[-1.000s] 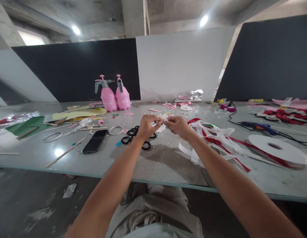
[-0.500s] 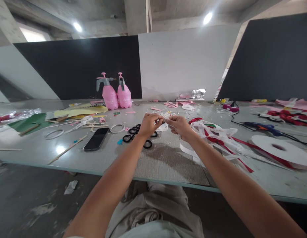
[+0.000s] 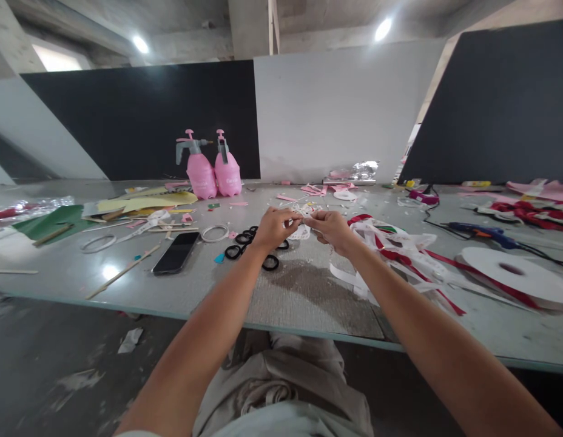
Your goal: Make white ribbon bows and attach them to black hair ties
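Observation:
My left hand (image 3: pixel 273 226) and my right hand (image 3: pixel 332 230) are held together above the middle of the grey table (image 3: pixel 127 285). Both pinch a small white ribbon piece (image 3: pixel 304 220) between their fingertips. A strip of white ribbon (image 3: pixel 349 276) hangs below my right hand. Just under my left hand lie several black hair ties (image 3: pixel 249 246). To the right spreads a tangle of white and red ribbons (image 3: pixel 404 249).
A black phone (image 3: pixel 176 252) lies left of the hair ties, with a white ring (image 3: pixel 214 233) and wooden sticks (image 3: pixel 122 273) nearby. Two pink spray bottles (image 3: pixel 213 173) stand at the back. A white ribbon spool (image 3: pixel 513 276) and a blue glue gun (image 3: pixel 477 232) lie at right.
Both hands stay pinched together on the white piece with only slight finger movement. The view has tilted down a little.

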`<state>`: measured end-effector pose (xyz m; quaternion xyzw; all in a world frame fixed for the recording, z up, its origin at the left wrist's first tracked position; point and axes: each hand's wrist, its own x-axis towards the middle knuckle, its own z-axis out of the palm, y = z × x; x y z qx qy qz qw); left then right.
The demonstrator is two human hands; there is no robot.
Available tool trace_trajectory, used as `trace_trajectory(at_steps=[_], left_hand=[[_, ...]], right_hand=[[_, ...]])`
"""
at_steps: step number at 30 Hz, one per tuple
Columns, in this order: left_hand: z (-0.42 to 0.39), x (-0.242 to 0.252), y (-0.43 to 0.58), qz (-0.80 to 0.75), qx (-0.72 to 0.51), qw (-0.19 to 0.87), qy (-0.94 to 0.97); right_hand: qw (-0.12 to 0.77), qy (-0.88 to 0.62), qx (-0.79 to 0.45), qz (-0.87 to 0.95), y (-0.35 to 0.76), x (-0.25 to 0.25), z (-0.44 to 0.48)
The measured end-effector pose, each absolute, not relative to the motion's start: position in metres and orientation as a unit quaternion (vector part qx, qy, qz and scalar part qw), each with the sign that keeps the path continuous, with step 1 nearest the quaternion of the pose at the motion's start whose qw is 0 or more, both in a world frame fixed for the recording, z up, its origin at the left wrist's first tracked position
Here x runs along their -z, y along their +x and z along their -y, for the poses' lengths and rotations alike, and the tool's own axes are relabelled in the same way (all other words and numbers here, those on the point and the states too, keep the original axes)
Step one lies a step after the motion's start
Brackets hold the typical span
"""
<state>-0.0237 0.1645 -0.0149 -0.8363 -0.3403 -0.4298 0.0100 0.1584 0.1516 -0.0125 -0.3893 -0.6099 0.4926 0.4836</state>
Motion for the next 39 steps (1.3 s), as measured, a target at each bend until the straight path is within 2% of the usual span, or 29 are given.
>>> trace_trajectory(at_steps=[6, 16, 20, 24, 31, 39], left_hand=[[-0.165, 0.017, -0.023, 0.366, 0.427, 0.055, -0.825], [-0.169, 0.024, -0.014, 0.400, 0.472, -0.013, -0.785], [-0.182, 0.021, -0.031, 0.417, 0.537, -0.094, -0.728], [-0.183, 0.015, -0.039, 0.381, 0.586, -0.162, -0.696], [-0.160, 0.011, -0.020, 0.323, 0.539, -0.100, -0.771], [-0.165, 0.014, -0.023, 0.318, 0.515, -0.084, -0.791]], right_hand=[[0.478, -0.429, -0.389, 0.660, 0.156, 0.020, -0.154], [0.462, -0.447, -0.278, 0.714, 0.155, 0.018, -0.153], [0.465, -0.427, -0.298, 0.716, 0.151, 0.013, -0.148], [0.512, -0.420, -0.370, 0.651, 0.151, 0.011, -0.149], [0.519, -0.398, -0.410, 0.636, 0.153, 0.010, -0.149], [0.485, -0.411, -0.338, 0.694, 0.157, 0.009, -0.148]])
